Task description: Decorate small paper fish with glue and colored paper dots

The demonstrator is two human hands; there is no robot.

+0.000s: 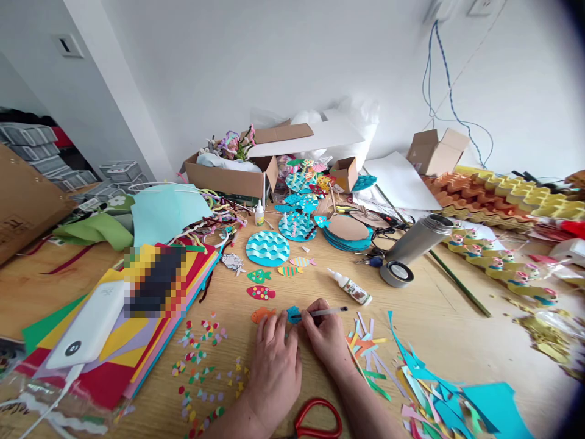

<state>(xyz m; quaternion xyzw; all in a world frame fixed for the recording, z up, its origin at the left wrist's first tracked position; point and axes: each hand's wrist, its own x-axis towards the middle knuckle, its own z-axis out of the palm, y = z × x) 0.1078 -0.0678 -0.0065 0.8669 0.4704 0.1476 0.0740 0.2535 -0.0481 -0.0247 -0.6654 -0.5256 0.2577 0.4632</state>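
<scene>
My right hand (pixel 325 335) is closed on a slim pen (pixel 329 311), its tip at a small blue paper fish (pixel 293 314). Beside it, my left hand (pixel 275 360) lies palm down with its fingers stretched out, fingertips at the blue fish's lower edge and near an orange paper fish (pixel 262 314). Just beyond are a red dotted fish (pixel 261 292), a green fish (pixel 259 276), a yellow striped fish (pixel 290 271) and a round blue wavy piece (pixel 267 248). A white glue bottle (pixel 354 289) lies to the right.
Red-handled scissors (pixel 319 418) lie near my forearms. Confetti (pixel 201 366) is scattered at left, beside coloured sheets with a white power bank (pixel 86 326). Paper scraps (pixel 439 396) lie at right. Further back stand an open steel flask (pixel 418 239) and a cardboard box (pixel 226 178).
</scene>
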